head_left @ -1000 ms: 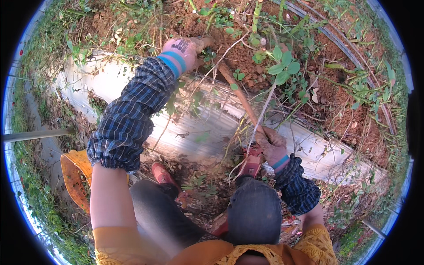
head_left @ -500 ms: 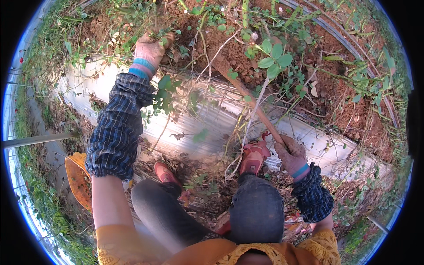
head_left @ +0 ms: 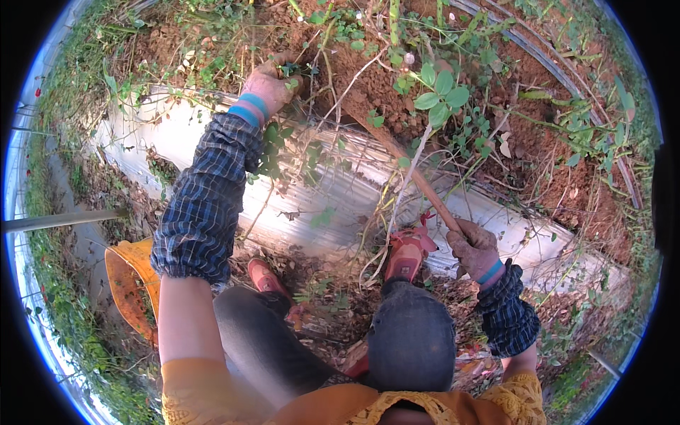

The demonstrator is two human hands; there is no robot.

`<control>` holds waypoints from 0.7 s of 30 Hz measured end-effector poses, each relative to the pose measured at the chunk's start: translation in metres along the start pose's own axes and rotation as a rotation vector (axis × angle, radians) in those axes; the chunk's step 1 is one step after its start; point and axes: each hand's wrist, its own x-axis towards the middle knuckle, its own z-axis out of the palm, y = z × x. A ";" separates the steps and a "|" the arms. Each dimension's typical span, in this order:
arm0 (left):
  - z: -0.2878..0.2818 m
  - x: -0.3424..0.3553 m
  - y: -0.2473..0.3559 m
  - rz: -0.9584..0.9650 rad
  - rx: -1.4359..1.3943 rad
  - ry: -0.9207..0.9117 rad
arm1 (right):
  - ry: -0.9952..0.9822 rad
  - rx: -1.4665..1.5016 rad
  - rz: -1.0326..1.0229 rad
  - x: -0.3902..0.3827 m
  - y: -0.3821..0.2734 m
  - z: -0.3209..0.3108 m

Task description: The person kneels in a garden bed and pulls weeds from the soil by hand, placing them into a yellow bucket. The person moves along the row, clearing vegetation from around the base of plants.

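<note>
My right hand (head_left: 473, 248), in a soil-stained glove, is closed round the lower end of a wooden handle (head_left: 411, 170). The handle slants up and left to the reddish soil (head_left: 372, 78), where its far end is hidden. My left hand (head_left: 270, 85), gloved too, reaches to the bed's near edge among small green weeds (head_left: 290, 69). Its fingers look curled at the plants; what they hold, if anything, is not clear. A leafy stem (head_left: 440, 98) rises between the hands, right of the handle.
A pale plastic sheet (head_left: 297, 212) runs along the bed's near side. An orange bucket (head_left: 131, 283) stands at my left, by a metal pole (head_left: 64, 219). Dark hoses (head_left: 545, 60) curve across the soil at the upper right. Dry leaves lie round my red shoes (head_left: 407, 256).
My left hand has moved a little to the right along the bed's edge. My right hand, still on the wooden handle, has shifted slightly right and down.
</note>
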 end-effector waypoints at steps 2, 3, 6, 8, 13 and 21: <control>0.002 0.004 -0.002 -0.102 0.033 -0.037 | -0.031 0.050 0.002 0.004 0.002 0.000; 0.000 0.007 -0.002 -0.213 0.091 -0.165 | -0.042 0.021 0.080 0.006 0.001 -0.001; 0.000 0.015 -0.006 -0.151 0.184 -0.277 | -0.077 -0.095 -0.058 0.016 -0.005 -0.009; 0.001 0.019 -0.006 -0.138 0.184 -0.254 | -0.125 -0.027 -0.004 0.021 -0.009 -0.013; 0.004 0.013 0.004 -0.210 0.261 -0.239 | -0.147 0.024 0.003 0.027 -0.011 -0.012; -0.001 -0.001 0.003 -0.196 0.208 -0.043 | -0.101 -0.080 -0.011 0.019 -0.013 -0.007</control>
